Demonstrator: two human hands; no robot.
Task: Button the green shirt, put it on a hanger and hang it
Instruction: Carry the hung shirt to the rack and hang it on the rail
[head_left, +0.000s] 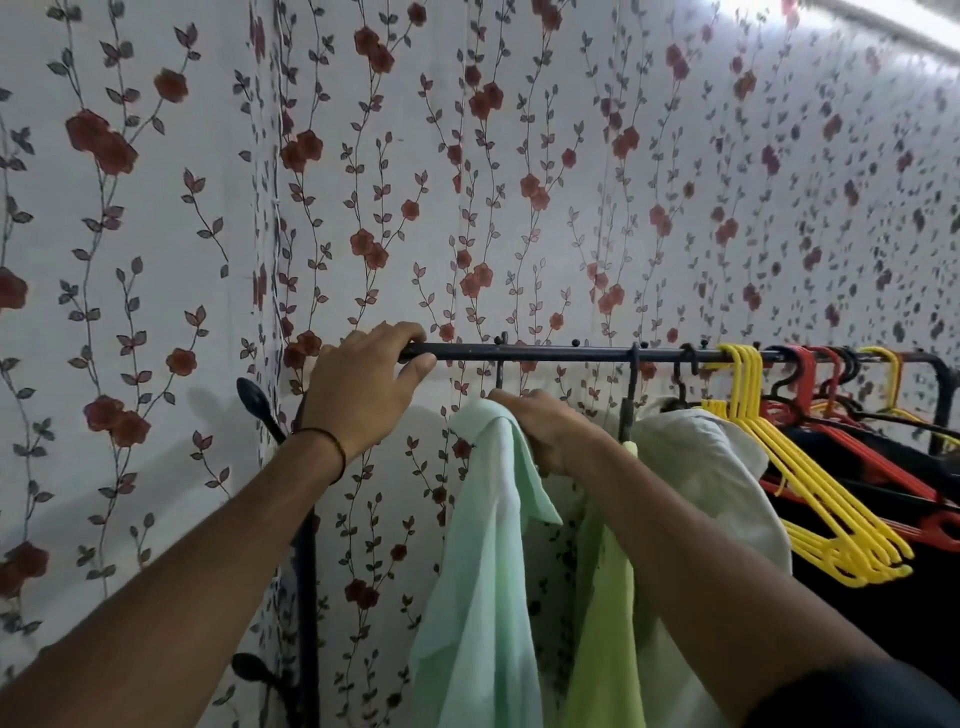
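Left hand (363, 384) has its fingers curled round the black rail (571, 354). Right hand (545, 436) grips the green shirt (478, 571) just below.

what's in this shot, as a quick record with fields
left grip: holds the rail at its left end
right grip: holds the shirt by its top, just under the rail
shirt: pale green, hangs down from the right grip
yellow hangers: on the rail, to the right
wall: floral print

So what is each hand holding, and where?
The left hand grips the black rail near its left end; right hand grips the green shirt at its bunched top, just under the rail.
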